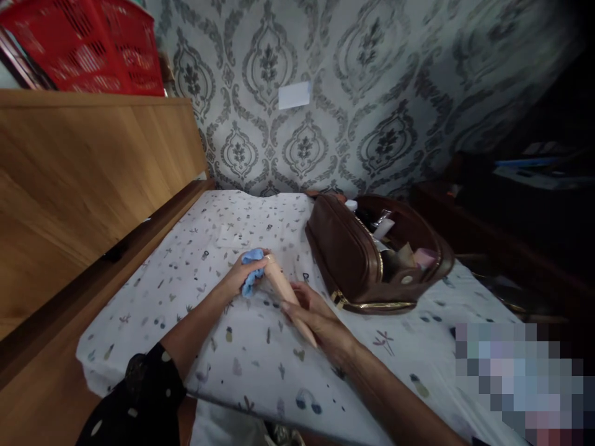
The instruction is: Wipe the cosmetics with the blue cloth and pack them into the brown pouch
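A peach-coloured tube (282, 284) lies slanted in my right hand (320, 319), whose fingers and thumb wrap round its lower half. My left hand (239, 277) grips a crumpled light blue cloth (252, 255) against the tube's upper end. Both hands are above the white patterned cover (260, 347). To the right of them stands an open brown leather bag (346, 248) with gold zips. Several small items, among them a white tube (383, 228) and a pink piece (424, 257), show inside it. The bag's deeper contents are hidden in shadow.
A wooden cabinet (102, 186) borders the left side, with a red plastic basket (106, 52) on top. Patterned wallpaper (304, 145) with a white paper (294, 95) rises behind. Dark furniture and a blurred-out patch occupy the right.
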Motion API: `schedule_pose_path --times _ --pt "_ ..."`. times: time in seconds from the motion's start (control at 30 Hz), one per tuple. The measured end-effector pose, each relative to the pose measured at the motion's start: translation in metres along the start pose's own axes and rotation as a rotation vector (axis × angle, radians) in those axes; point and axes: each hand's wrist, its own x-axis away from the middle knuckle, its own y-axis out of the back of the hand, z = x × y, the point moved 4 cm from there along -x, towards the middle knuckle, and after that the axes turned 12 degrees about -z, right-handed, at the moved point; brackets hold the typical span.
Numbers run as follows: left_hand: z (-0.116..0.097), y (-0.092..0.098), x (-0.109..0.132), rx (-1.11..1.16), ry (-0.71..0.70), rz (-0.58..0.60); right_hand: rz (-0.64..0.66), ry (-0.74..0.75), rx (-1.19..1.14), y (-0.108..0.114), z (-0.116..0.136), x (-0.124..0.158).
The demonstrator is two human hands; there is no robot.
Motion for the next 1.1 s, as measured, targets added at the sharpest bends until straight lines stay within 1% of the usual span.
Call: schedule_pose_path --times 0.07,0.13,0.2,0.3,0.37,0.5,0.57,0.63,0.7,0.77,0.83,0.87,0.93,1.0,1.03,1.1 --pt "-0.002 0.001 0.002 0.015 -0.013 0.024 0.080 -0.132 -0.117 -0.003 -0.004 0.001" --pt "-0.004 0.003 0.002 0.032 -0.032 0.030 0.164 -0.230 -0.230 -0.006 -0.004 0.003" --pt "-0.004 0.004 0.001 0.039 -0.035 0.029 0.221 -0.268 -0.292 -0.009 -0.002 0.005" --pt "-0.003 0.004 0.000 0.049 -0.033 0.022 0.247 -0.279 -0.286 -0.012 0.000 0.008" --pt "-0.003 0.003 0.000 0.061 -0.031 0.006 0.242 -0.237 -0.220 -0.013 0.001 0.009" --pt "-0.002 -0.002 0.003 0.066 -0.006 -0.063 0.162 -0.056 -0.005 -0.009 0.000 0.006" --pt "-0.002 -0.006 0.006 0.078 -0.002 -0.051 0.135 0.005 0.065 -0.008 -0.001 0.004" --pt "-0.001 -0.013 0.010 0.100 0.007 -0.007 0.146 0.041 0.095 -0.008 -0.002 0.003" --pt "0.003 -0.019 0.015 0.122 0.025 0.015 0.164 0.053 0.096 -0.009 -0.001 0.002" --pt "0.011 -0.028 0.021 0.100 0.064 0.042 0.153 0.043 0.044 -0.009 0.001 0.001" --pt "0.020 -0.038 0.029 0.038 0.082 0.122 0.107 0.031 -0.038 -0.008 0.002 -0.001" --pt "0.023 -0.043 0.033 -0.001 0.068 0.164 0.080 0.033 -0.071 -0.006 0.003 -0.002" --pt "0.025 -0.049 0.039 -0.054 -0.010 0.216 0.035 0.056 -0.108 -0.003 0.003 -0.005" --pt "0.024 -0.050 0.041 -0.066 -0.082 0.215 0.029 0.079 -0.110 -0.001 0.003 -0.007" --pt "0.023 -0.050 0.041 -0.060 -0.083 0.205 0.040 0.090 -0.104 -0.001 0.002 -0.008" --pt "0.021 -0.048 0.036 -0.027 -0.025 0.150 0.065 0.133 -0.056 -0.001 0.003 -0.008"
